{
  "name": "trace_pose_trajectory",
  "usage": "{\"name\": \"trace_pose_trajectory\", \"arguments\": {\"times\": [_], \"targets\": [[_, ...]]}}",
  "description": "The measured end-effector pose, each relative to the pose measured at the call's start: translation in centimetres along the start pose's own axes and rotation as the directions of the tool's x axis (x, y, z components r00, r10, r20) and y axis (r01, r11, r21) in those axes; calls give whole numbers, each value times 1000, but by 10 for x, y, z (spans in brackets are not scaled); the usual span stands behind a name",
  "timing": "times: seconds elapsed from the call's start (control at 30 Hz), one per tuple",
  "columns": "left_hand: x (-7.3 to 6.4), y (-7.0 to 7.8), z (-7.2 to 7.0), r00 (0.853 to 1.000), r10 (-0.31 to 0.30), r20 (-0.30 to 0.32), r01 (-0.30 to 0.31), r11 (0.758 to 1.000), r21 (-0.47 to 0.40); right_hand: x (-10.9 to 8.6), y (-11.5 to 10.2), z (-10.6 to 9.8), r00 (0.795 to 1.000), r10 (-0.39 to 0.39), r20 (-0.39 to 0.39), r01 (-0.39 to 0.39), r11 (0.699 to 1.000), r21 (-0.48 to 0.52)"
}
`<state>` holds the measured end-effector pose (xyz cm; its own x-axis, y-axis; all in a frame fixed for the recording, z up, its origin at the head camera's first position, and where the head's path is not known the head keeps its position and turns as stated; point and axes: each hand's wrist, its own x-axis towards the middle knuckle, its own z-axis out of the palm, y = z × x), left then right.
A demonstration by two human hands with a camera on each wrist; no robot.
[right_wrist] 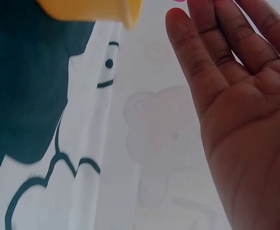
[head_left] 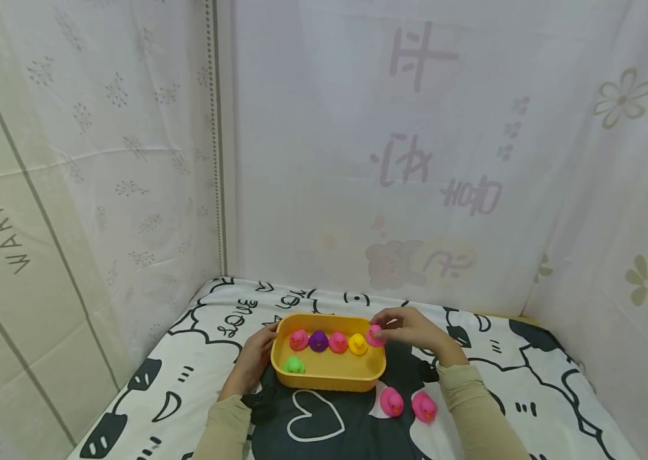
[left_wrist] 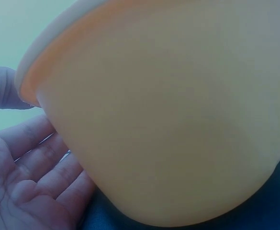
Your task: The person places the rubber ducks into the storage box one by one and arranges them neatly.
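Note:
A yellow plastic tub (head_left: 332, 382) stands on the patterned cloth. My left hand (head_left: 256, 358) holds its left end; in the left wrist view the thumb (left_wrist: 3, 88) is at the rim and the fingers lie against the outer wall. My right hand (head_left: 413, 329) pinches a pink rubber duck (head_left: 376, 335) at the tub's right end. Along the tub's back sit a pink duck (head_left: 298, 340), a purple duck (head_left: 318, 341), another pink duck (head_left: 338, 342) and a yellow duck (head_left: 358, 344). A green duck (head_left: 294, 365) is at the front left inside. The right wrist view barely catches the held duck.
Two more pink ducks, one nearer the tub (head_left: 392, 402) and one farther right (head_left: 424, 407), lie on the cloth in front of the right forearm. The black-and-white cloth (head_left: 186, 370) covers the surface. Printed white curtains (head_left: 312, 160) hang behind and at both sides.

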<state>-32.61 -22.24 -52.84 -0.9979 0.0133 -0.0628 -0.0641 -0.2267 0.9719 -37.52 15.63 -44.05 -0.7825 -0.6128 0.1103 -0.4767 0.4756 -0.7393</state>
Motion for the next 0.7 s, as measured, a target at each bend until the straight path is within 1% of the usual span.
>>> {"name": "trace_pose_trajectory", "arguments": {"times": [0.1,0.23,0.4,0.47,0.57,0.7], "targets": [[0,0,-1,1000,-4,-11,4,1000,5,11,-4,5,999,6,32,-6,1000,7],[0,-1,-2,1000,-9,-15,9,1000,6,23,-11,12,998,-21,66,22,1000,-9],[2,-1,-2,1000,1,-8,-1,1000,-3,35,-21,20,989,-92,118,96,995,-30],[2,-1,-1,1000,1,-5,-1,1000,-5,40,-25,24,985,-102,141,108,994,-35],[2,0,-1,1000,-1,-7,1,1000,-6,49,-30,31,979,-97,182,105,994,-35],[2,1,-1,1000,-1,-6,1,1000,-8,58,-38,42,968,-73,238,82,996,-28]]}}
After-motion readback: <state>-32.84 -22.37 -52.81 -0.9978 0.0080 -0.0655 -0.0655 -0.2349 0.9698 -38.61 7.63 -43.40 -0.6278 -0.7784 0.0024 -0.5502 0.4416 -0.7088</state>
